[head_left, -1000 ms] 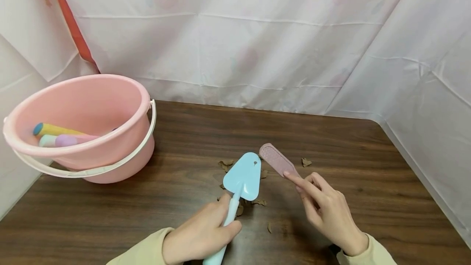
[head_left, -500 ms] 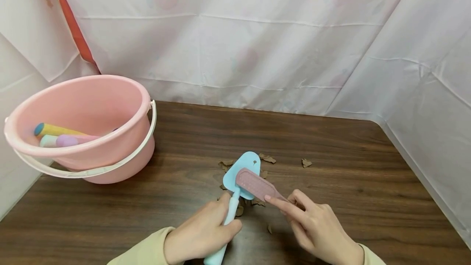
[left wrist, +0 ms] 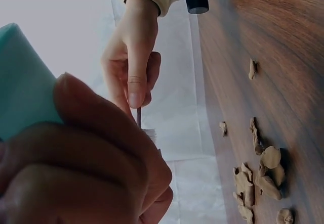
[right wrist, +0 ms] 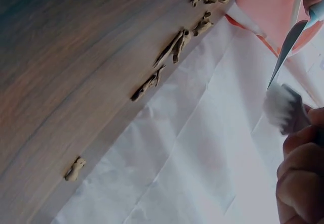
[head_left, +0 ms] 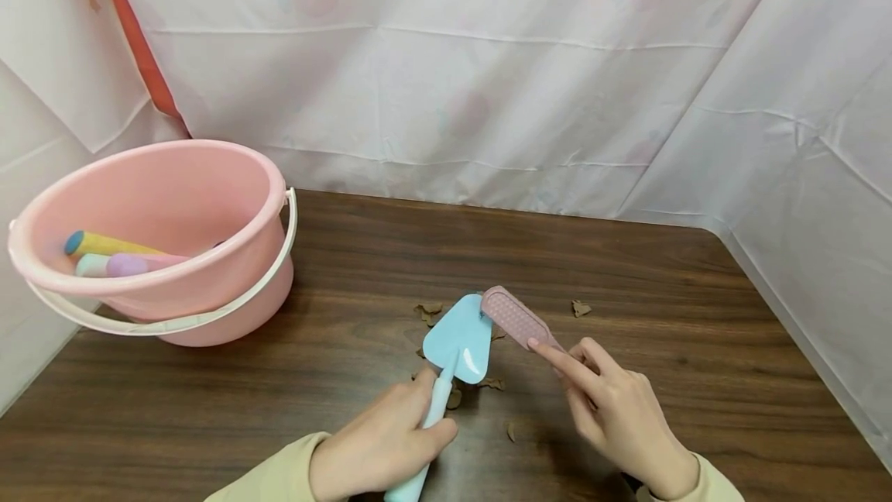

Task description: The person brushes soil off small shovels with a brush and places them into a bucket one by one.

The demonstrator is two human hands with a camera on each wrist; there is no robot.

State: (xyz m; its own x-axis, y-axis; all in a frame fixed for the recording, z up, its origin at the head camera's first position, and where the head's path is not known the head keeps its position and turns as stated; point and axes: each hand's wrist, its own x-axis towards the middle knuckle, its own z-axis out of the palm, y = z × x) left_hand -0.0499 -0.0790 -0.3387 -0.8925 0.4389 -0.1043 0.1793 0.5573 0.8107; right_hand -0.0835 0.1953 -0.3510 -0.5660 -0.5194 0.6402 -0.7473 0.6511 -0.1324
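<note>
My left hand (head_left: 382, 434) grips the handle of a light-blue trowel (head_left: 456, 338), its triangular blade held above the table. A pink brush (head_left: 517, 318) is held in my right hand (head_left: 619, 418), with the forefinger laid along it. In the head view the brush head overlaps the right side of the blade's tip. White bristles (right wrist: 277, 106) show beside the thin blade edge in the right wrist view; whether they touch cannot be told. Below the blade, brown dried flakes (left wrist: 271, 157) lie scattered on the table, some hidden by the trowel in the head view.
A pink bucket (head_left: 272, 285) with a white handle stands at the left, with several coloured sticks (head_left: 114, 245) inside. Single flakes (head_left: 580, 307) lie apart on the wooden table (head_left: 669, 293). Pale curtains (head_left: 432, 99) hang behind and at the sides.
The brush came left over the middle of the blade, then went back right to the tip. The trowel has stayed nearly still in my left hand.
</note>
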